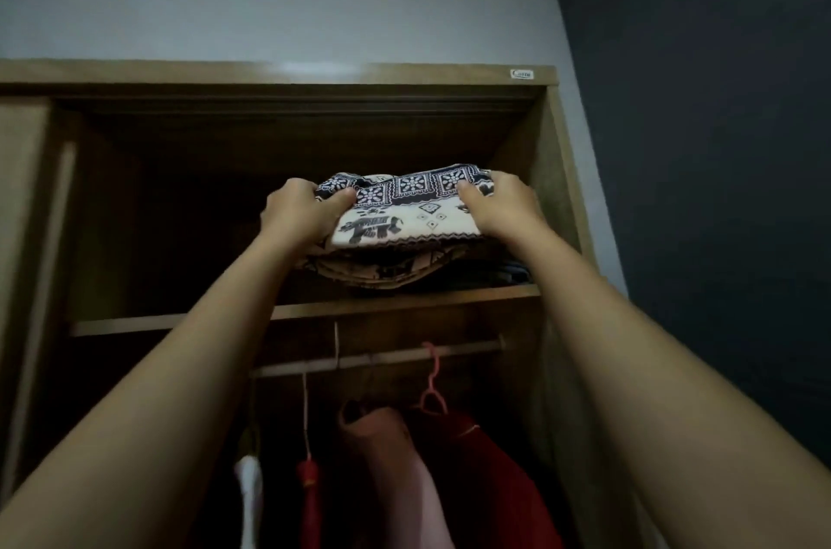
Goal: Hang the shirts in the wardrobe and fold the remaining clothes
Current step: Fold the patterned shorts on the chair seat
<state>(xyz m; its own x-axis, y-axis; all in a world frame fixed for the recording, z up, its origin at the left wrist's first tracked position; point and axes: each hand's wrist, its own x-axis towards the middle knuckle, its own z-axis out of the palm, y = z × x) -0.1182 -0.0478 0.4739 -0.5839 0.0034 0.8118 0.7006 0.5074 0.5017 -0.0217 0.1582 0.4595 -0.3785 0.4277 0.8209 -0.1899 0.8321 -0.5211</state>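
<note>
Wooden wardrobe (279,74) fills the view, its door open. On the rail (467,351) hang a red shirt (490,472), a pink shirt (395,458) and a white garment (249,485), so the hanging part looks largely done. Above, the upper shelf (180,319) carries a small pile of folded clothes (382,274). A folded patterned cloth (404,215), dark and cream with an elephant print, sits on top of that pile. The left hand (299,213) grips its left edge, thumb over the top; the right hand (503,206) grips its right edge likewise. Storing the folded pieces seems near its end, though any clothes left outside the view cannot be judged.
</note>
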